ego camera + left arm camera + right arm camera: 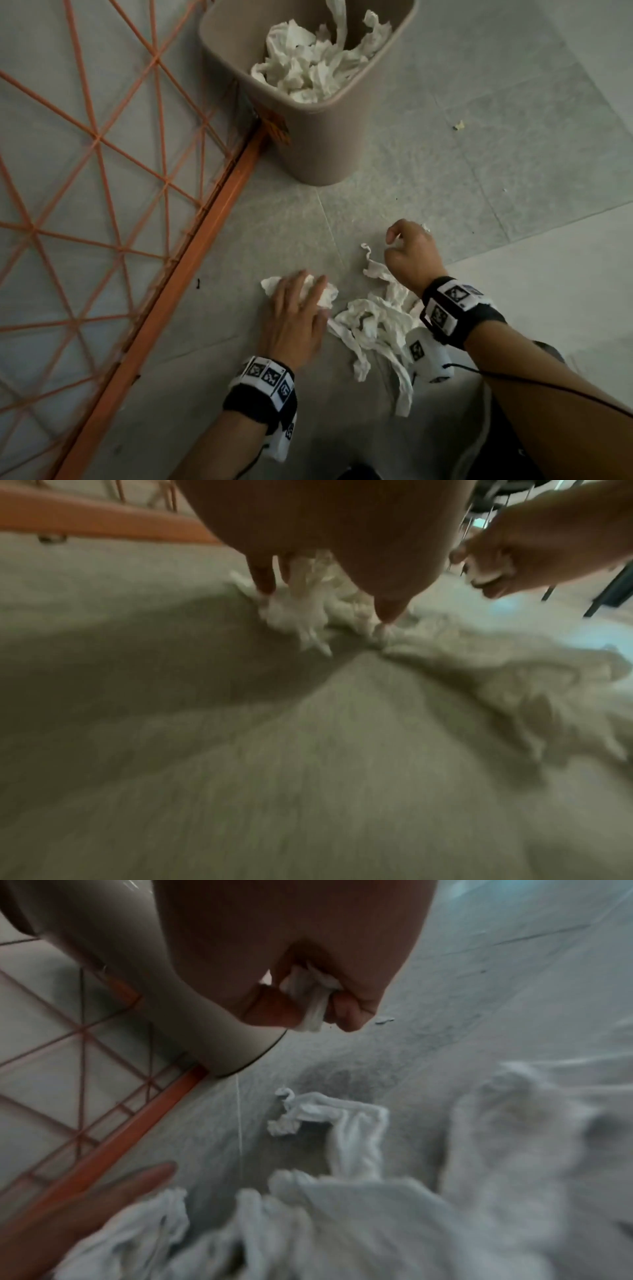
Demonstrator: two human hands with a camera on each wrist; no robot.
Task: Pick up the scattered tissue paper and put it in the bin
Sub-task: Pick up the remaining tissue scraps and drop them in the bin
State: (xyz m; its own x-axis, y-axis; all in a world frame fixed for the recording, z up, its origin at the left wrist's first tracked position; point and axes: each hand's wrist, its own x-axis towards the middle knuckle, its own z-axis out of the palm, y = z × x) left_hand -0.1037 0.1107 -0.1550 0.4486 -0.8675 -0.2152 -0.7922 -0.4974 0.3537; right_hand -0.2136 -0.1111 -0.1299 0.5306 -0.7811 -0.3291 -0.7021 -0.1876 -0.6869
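Observation:
A beige bin (325, 144) stands on the grey floor at the top centre, holding crumpled tissue (308, 68). Below it, a loose pile of white tissue strips (370, 325) lies between my hands. My left hand (313, 291) rests with spread, fairly straight fingers on a crumpled tissue wad (327, 296); in the left wrist view its fingertips (390, 610) press down onto that wad (298, 615). My right hand (397, 240) hovers just past the pile with curled fingers. In the right wrist view it (315, 1010) pinches a small tissue piece (313, 1015).
An orange wire frame (102, 171) with a solid orange bar (191, 274) lies on the floor at left, touching the bin's base. A small scrap (459, 125) sits on the tiles right of the bin. Dark chair legs (609, 588) stand farther off.

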